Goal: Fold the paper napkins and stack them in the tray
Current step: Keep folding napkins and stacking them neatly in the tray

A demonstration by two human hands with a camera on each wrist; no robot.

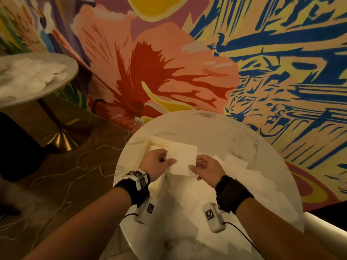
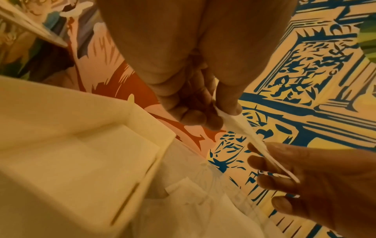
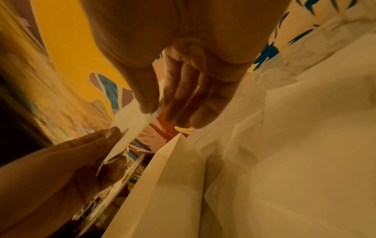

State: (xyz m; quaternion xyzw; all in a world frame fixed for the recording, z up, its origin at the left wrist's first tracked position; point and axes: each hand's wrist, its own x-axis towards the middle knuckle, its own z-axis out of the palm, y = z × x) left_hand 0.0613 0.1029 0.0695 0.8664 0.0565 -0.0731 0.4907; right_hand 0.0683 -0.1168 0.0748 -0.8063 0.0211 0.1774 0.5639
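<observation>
Holding the folded napkin [image 1: 183, 158] in the air by its near corners, left hand [image 1: 156, 163] and right hand [image 1: 207, 167] each keep a pinching grip; the tray [image 1: 150, 142] lies just left, nearest the left hand.

1. Setting: café or restaurant dining area.
2. Evidence: round marble table [image 1: 216, 132], second table [image 1: 37, 72] on a brass pedestal (left), floral mural [image 1: 150, 72] across the wall, scattered napkins [image 1: 236, 162].

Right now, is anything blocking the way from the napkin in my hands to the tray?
Nothing visible: both hands pinch the white paper napkin just above the cream rectangular tray, whose opening lies below it.
</observation>
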